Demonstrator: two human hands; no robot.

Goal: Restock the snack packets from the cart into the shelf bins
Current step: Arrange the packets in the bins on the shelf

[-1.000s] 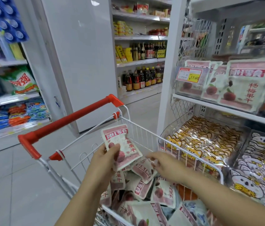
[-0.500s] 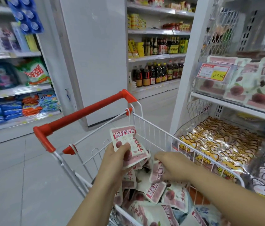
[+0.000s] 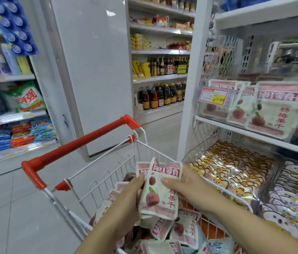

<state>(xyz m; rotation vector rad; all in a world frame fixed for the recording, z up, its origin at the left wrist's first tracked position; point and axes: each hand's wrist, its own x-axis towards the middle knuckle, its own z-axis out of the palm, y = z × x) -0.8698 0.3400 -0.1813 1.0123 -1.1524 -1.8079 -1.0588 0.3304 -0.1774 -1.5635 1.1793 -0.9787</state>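
Snack packets (image 3: 158, 191), a small stack of pink-and-white dried-bayberry ones, are held upright just above the cart (image 3: 106, 180), with the left hand (image 3: 126, 200) wrapped round the stack's left edge and the right hand (image 3: 184, 184) pinching it from the other side, thumb laid across the front packet, so neither hand is free. For this step to be done well, the stack should probably be squared up and gripped firmly before it gets lifted, since these slick pouches look like they'd fan out and slide if carried loosely; the faces are best kept pointing the same way so they go in printed side out. Underneath, the cart is seen to hold plenty more loose packets (image 3: 184, 230) of the same kind, dumped every which way, plus something pale blue at the bottom that can't be made out. To the right, a bit further off, two low bins are packed with other stock, golden-brown pouches (image 3: 232, 165) in the left one and purple-and-white ones (image 3: 294, 195) beside it, so those aren't the target, it's reckoned. One shelf up, a clear bin (image 3: 205, 114) with a yellow price tag (image 3: 216, 98) is found holding matching bayberry packets (image 3: 271, 114) leaning upright; how much room is left behind them can't be told
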